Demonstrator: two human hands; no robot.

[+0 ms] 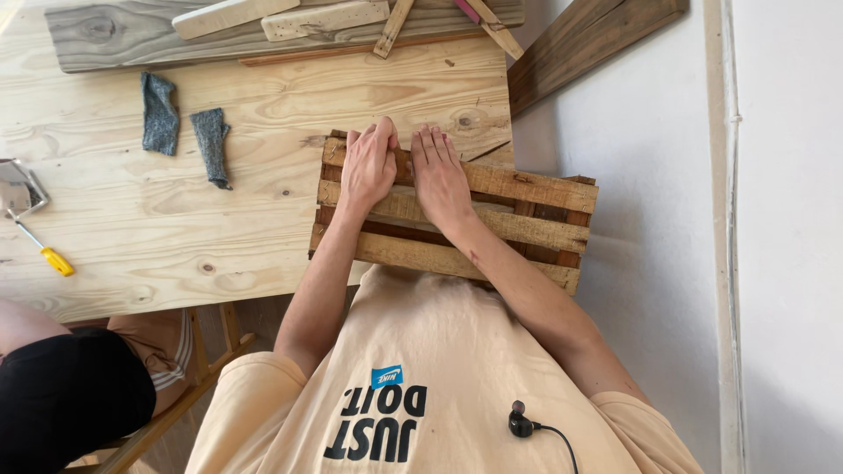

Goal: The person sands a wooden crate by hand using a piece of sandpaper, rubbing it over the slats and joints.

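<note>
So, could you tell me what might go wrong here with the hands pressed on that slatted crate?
The wooden crate overhangs the table edge, so it might tip. Its rough slats could splinter the left hand or right hand, both flat on top.

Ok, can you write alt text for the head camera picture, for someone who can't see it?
Both hands, left hand and right hand, press flat on a small slatted wooden crate at the edge of a pale wooden table. Two grey cloth scraps and a yellow-handled tool lie farther left.
</note>
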